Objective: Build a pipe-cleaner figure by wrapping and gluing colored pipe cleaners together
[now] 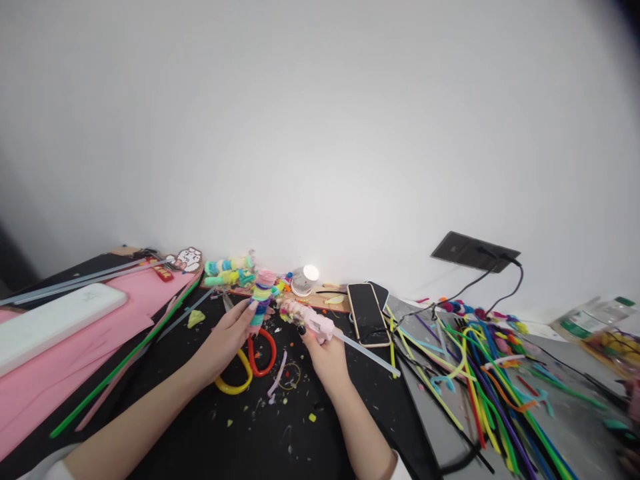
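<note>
My left hand [231,335] grips a fuzzy striped piece [262,293] in pink, yellow, purple and teal, apparently wound from pipe cleaners, and holds it upright. In my right hand [327,357] is a pink hot glue gun [319,324], its nozzle pointing left toward the striped piece. A long translucent glue stick [373,353] juts from the gun's back end. Whether the nozzle touches the piece, I cannot tell. Below my left hand lie scissors [273,353] with one red and one yellow handle. More striped fuzzy pieces [227,268] lie behind, against the wall.
A phone [369,317] lies right of my right hand. Many loose pipe cleaners [495,393] cover the right side, with cables among them. At left are pink sheets [130,300] and a long white case [60,323]. A lit white cup-shaped object [304,280] stands by the wall.
</note>
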Demonstrator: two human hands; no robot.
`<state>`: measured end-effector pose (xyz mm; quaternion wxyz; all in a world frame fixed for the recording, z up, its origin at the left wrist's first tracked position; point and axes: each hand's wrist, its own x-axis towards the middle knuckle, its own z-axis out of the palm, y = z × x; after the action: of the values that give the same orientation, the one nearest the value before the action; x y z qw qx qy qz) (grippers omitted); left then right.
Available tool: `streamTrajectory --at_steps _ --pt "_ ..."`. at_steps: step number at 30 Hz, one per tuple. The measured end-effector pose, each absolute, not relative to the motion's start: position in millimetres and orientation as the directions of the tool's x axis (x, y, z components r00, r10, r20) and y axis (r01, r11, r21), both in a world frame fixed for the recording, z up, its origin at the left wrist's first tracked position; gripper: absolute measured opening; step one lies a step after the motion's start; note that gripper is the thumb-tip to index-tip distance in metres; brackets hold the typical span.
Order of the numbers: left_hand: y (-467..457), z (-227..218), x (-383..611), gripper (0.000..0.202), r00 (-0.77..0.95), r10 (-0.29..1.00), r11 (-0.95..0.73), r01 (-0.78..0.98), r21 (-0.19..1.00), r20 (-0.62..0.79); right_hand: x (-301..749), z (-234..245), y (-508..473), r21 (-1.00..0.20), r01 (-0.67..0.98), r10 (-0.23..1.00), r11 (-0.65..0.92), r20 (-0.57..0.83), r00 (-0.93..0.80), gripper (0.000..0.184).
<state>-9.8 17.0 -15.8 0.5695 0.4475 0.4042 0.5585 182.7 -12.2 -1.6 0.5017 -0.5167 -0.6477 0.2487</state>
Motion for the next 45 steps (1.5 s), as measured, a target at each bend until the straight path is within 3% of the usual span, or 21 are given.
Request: streamTrajectory --at_steps 8,26,40,45 --pt "12.7 -8.7 -5.3 0.032 0.118 0.993 0.05 -0.422 0.905 0.0 183.7 -4.5 -11.3 -0.846 0.427 0.923 0.319 0.38 0.064 0.026" --pt "12.6 -12.0 -7.4 0.033 0.142 0.989 0.086 -0.371 0.925 -0.036 182.9 -1.5 -11.8 -0.833 0.464 0.919 0.302 0.384 0.09 0.024" --pt "11.1 -9.6 -9.3 0.036 0.134 0.991 0.017 -0.251 0.968 0.018 184.7 -3.6 -10.6 -0.803 0.51 0.911 0.31 0.404 0.08 0.022" --pt "15.3 -12.7 -8.6 0.035 0.141 0.989 0.008 -0.289 0.957 0.034 185.8 -1.3 -10.4 -0.765 0.588 0.916 0.263 0.39 0.098 0.018"
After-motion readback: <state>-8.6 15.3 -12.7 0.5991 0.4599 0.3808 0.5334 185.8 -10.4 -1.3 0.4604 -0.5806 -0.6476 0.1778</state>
